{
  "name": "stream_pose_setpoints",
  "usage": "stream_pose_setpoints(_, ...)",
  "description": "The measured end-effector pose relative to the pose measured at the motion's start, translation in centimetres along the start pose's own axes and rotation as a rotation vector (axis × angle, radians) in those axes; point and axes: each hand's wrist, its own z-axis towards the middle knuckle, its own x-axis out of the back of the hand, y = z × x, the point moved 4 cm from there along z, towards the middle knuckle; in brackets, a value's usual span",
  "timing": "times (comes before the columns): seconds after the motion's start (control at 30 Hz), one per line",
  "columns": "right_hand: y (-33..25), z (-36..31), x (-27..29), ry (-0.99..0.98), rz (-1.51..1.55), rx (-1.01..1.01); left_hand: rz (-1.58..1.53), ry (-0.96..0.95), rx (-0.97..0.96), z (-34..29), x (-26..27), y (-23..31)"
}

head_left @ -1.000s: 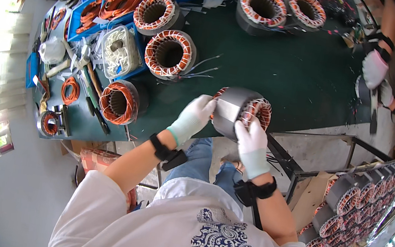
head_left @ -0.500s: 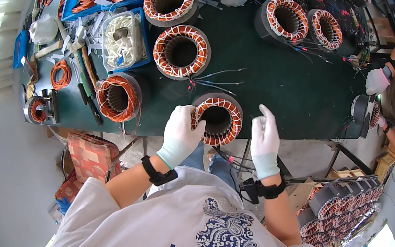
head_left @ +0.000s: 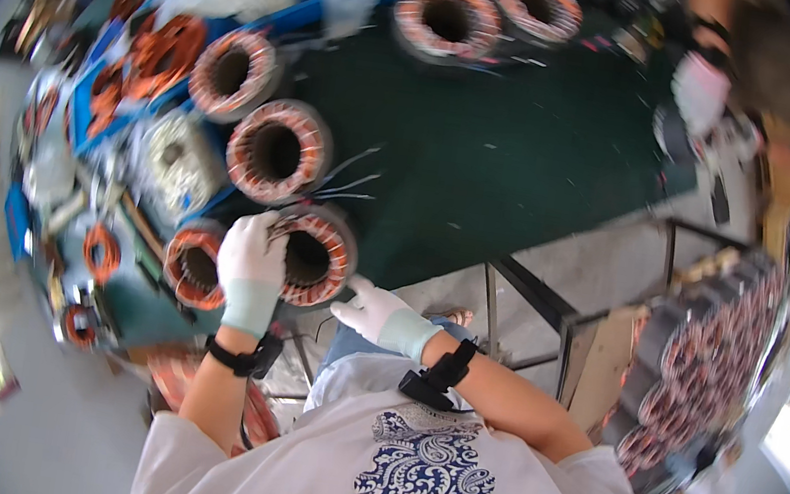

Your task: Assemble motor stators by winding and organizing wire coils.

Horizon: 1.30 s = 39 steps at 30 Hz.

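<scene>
A motor stator (head_left: 338, 257) with an orange, white-laced copper winding stands at the table's near edge, its dark bore facing up. My left hand (head_left: 253, 252), in a white glove, is closed on the left side of its rim. Dark lead wires (head_left: 289, 222) show beside those fingertips, though blur hides whether they are pinched. Just off the stator's lower right, my gloved right hand (head_left: 374, 310) is open, thumb and forefinger apart, holding nothing. Close behind stands another laced stator (head_left: 311, 159) with loose leads. To the left of my left hand sits a stator with an unlaced winding (head_left: 176, 262).
More stators (head_left: 447, 17) stand on the green table (head_left: 488, 159). Blue bins (head_left: 81, 107) with copper coils and a tub of white pieces (head_left: 174, 165) lie left. A co-worker's gloved hand (head_left: 699, 93) is at the far right. Stacked stators (head_left: 715, 343) stand right.
The view has swung right, and the picture is blurred. My right hand has come down close to the stator's lower right. The lead wires, formerly at its near side, now show by my left hand.
</scene>
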Motion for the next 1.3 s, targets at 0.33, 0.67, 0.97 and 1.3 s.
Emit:
stream_pose_setpoints(0.33, 11.7, -18.6, 10.1, 0.760, -0.014, -0.015, -0.184, -0.343, -0.438, -5.1, -0.9, 19.5)
stream_pose_setpoints(0.67, 26.9, -37.4, 8.1, 0.885, 0.311, -0.070, -0.254, -0.673, -1.029, -18.5, -10.4, 42.9)
stream_pose_setpoints(0.97, 36.1, -46.3, 9.0, 0.990, 0.489, -0.107, -0.159, -0.844, -1.143, -25.2, -15.4, 51.2)
stream_pose_setpoints(1.3, 38.1, -43.0, 10.6, 0.996, 0.913, 0.011, -0.207, -0.706, -1.288, -19.5, -18.2, 58.0)
